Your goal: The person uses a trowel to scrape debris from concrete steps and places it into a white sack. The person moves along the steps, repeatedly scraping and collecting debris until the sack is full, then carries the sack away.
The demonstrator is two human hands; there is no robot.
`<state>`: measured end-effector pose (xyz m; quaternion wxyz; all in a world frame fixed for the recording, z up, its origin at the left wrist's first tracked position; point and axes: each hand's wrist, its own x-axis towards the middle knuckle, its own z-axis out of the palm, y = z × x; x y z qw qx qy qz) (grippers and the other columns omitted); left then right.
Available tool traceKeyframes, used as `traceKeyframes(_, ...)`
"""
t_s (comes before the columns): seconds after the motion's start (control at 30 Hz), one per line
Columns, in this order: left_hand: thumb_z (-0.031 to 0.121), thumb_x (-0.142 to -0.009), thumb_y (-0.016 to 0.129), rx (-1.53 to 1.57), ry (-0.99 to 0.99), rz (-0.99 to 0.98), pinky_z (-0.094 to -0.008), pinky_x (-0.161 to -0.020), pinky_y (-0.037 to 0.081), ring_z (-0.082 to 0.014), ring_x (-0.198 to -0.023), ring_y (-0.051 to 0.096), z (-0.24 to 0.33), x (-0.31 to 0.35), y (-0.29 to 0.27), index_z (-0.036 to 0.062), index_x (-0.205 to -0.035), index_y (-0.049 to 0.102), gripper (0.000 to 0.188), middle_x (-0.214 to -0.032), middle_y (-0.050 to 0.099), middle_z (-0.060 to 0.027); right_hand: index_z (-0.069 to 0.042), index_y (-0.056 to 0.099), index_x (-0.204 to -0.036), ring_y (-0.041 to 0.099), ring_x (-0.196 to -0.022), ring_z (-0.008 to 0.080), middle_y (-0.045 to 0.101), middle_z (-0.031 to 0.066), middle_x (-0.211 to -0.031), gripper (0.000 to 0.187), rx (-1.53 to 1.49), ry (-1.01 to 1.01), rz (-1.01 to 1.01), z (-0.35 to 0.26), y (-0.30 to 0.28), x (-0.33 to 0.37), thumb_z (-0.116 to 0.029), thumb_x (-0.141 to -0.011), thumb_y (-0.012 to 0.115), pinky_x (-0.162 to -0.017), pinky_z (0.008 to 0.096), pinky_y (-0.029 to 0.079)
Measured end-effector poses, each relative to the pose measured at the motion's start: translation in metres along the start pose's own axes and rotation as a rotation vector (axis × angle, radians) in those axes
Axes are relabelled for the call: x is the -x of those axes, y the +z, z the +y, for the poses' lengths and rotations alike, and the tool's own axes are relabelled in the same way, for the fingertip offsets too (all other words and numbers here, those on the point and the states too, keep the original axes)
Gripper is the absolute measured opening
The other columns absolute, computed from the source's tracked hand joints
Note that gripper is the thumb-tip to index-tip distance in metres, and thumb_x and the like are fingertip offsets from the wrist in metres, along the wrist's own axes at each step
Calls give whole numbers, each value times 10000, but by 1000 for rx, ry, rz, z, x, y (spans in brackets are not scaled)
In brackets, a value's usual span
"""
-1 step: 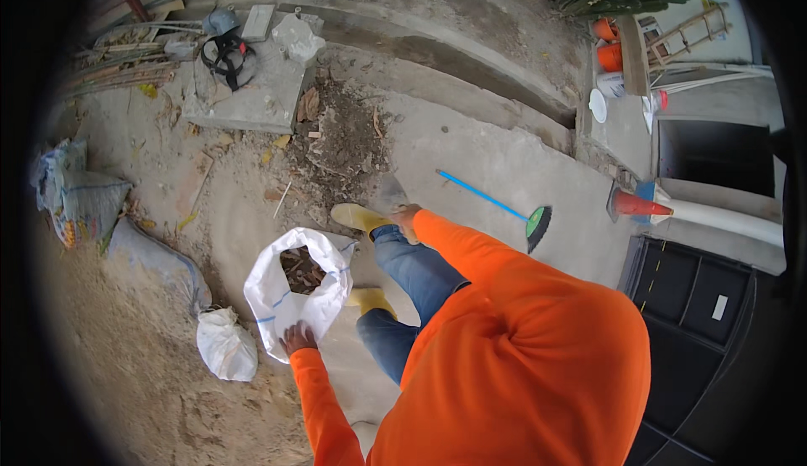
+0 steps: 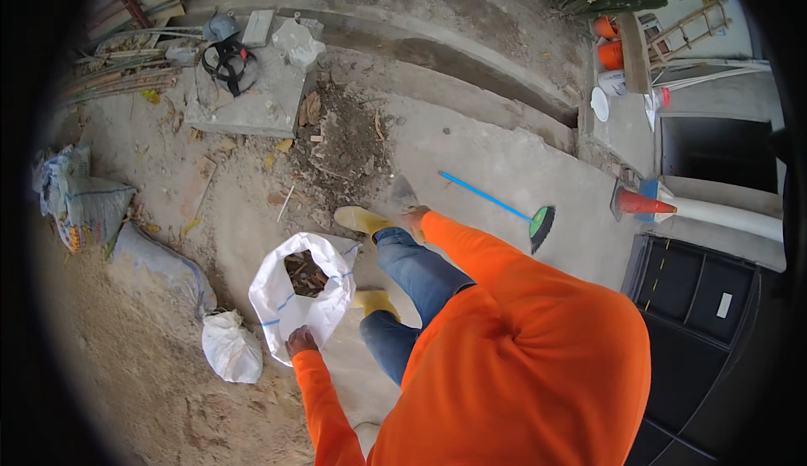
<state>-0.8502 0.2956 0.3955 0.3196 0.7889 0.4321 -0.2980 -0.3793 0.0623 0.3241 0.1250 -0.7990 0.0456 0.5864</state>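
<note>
A white woven sack (image 2: 277, 274) with blue stripes stands with its mouth open, and dry leaves and brown debris (image 2: 304, 274) lie inside. My left hand (image 2: 301, 342) is closed on the near edge of the sack's mouth. By my forward boot, my right hand (image 2: 414, 221) is closed round what looks like a trowel (image 2: 403, 190); its grey pointed blade shows past my fingers, while the handle is hidden. The blade is close to a heap of dark soil and litter (image 2: 340, 151). Yellow boots (image 2: 363, 220) are on my feet, beside the sack.
A blue-handled broom (image 2: 487, 195) lies on the concrete at right. Filled sacks (image 2: 160, 264) and a tied white bag (image 2: 231, 347) lie at left. A concrete slab (image 2: 244, 117) carries a black harness-like item (image 2: 227, 64). Beyond runs a drain channel (image 2: 445, 67); a red cone (image 2: 643, 203) is at right.
The fingers of my left hand, spread on the sack's edge before, are now drawn together on it. My right hand and the trowel blade have shifted slightly to the right. The whole view has shifted a little.
</note>
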Motion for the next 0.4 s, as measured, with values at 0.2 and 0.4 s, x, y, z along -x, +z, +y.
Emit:
traceKeyframes(0.2, 189, -1008, 601, 511, 119, 667, -439, -968, 525, -361, -1092, 669, 94, 90, -40, 78, -1205, 704, 248, -1143, 724, -164, -13, 631, -983, 638, -542, 275, 650, 142, -716, 462, -582, 44, 208, 42, -44, -4, -468, -947, 703, -510, 465, 523)
traceKeyframes(0.4, 207, -996, 639, 1035, -324, 735, -376, -961, 541, -298, -1089, 705, 159, 238, 18, 122, -1243, 709, 270, -1152, 741, -161, -128, 651, -1064, 689, -786, 265, 687, 88, -881, 286, -64, -132, 25, -72, -39, 16, -138, -778, 666, -705, 416, 557)
